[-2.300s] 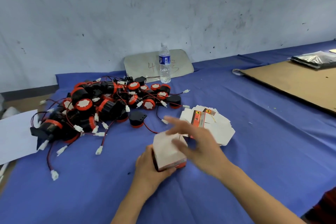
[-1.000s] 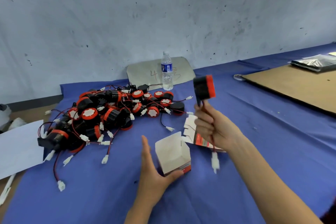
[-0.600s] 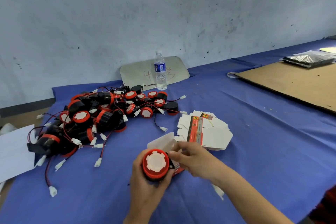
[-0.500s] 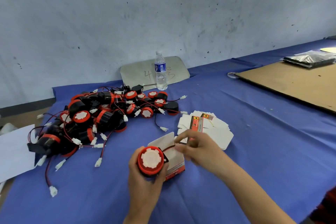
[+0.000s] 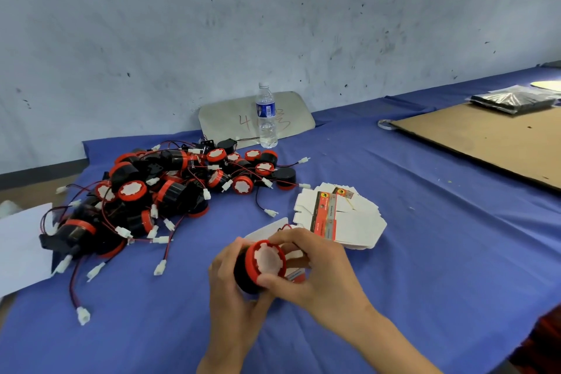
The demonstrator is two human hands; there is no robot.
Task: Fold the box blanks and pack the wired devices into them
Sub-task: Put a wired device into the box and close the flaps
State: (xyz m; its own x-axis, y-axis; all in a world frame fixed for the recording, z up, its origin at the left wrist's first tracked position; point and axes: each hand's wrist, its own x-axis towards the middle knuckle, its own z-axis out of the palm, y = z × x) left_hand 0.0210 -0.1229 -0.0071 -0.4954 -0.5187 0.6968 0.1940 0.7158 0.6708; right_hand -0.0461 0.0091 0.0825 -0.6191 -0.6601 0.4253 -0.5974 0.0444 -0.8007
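Both hands grip the device (image 5: 263,264), left hand (image 5: 230,288) cupping its body, right hand (image 5: 315,273) pinching its rim; tuck the wire first, then seat it squarely in the folded box (image 5: 273,229) just behind.

Both hands crowd the near middle: the left hand (image 5: 230,288) and right hand (image 5: 315,276) close around one device (image 5: 264,261), with the box (image 5: 267,229) just behind, mostly hidden. To the left the pile (image 5: 170,188) of devices spreads wide, its loose wires (image 5: 121,252) trailing toward the near edge. Just right of the hands lies the stack of blanks (image 5: 349,215). Bare cloth (image 5: 440,252) runs right from there to the cardboard sheet (image 5: 485,136). A bottle (image 5: 266,115) stands behind the pile, perhaps touching the board (image 5: 230,118) at the wall.
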